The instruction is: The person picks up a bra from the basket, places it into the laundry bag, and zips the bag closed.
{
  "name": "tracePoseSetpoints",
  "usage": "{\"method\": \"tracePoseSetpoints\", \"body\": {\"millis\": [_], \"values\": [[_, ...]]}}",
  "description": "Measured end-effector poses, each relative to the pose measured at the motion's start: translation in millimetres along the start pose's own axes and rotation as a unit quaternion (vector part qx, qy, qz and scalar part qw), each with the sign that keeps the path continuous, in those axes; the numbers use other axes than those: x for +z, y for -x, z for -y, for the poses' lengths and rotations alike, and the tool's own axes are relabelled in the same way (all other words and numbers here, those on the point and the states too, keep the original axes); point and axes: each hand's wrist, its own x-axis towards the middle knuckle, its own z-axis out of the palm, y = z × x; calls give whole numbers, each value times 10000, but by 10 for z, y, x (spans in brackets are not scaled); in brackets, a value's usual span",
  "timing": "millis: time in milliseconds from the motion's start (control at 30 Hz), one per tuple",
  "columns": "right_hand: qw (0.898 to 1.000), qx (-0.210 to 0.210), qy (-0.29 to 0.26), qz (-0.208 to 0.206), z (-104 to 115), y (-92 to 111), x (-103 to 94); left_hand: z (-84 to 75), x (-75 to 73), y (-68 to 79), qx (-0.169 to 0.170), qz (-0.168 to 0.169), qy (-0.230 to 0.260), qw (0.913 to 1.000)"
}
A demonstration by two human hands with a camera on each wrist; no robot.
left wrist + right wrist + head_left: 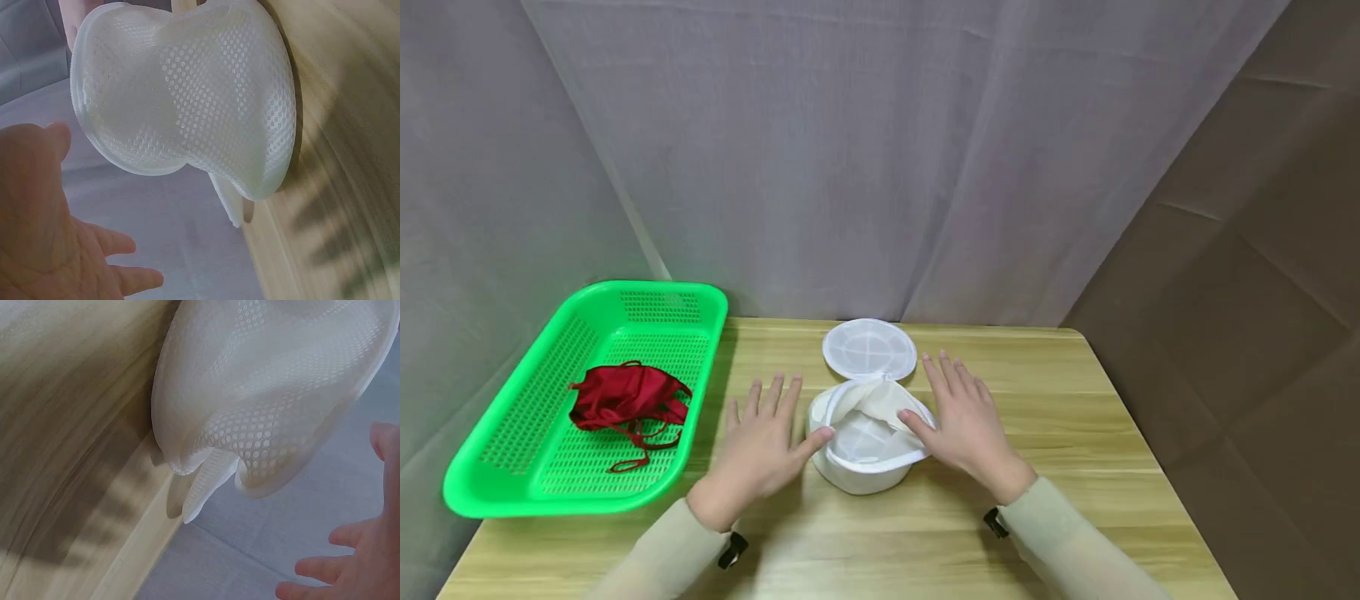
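Observation:
A white mesh laundry bag [861, 477] stands on the table with its round lid [869, 348] folded back behind it. Its walls sag, and pale mesh bunches inside the opening. My left hand [760, 454] is spread flat to the left of the bag, the thumb near its rim. On the other side my right hand [966, 425] is spread too, its thumb over the right part of the rim. Both wrist views show the honeycomb mesh of the bag [206, 94] with the fingers apart from it. Neither hand holds anything.
At the left a green plastic basket [576, 504] holds a dark red satin garment [628, 396] with thin straps. The wooden table [1052, 417] ends at a grey curtain [820, 167] behind and a brown cloth [1240, 333] on the right.

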Motion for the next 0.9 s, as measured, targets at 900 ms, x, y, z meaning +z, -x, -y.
{"method": "tracePoseSetpoints", "body": {"millis": [900], "values": [[9795,553,-1921,-239,-51,-69,78,201,-195,58,-21,-370,-227,9991]]}}
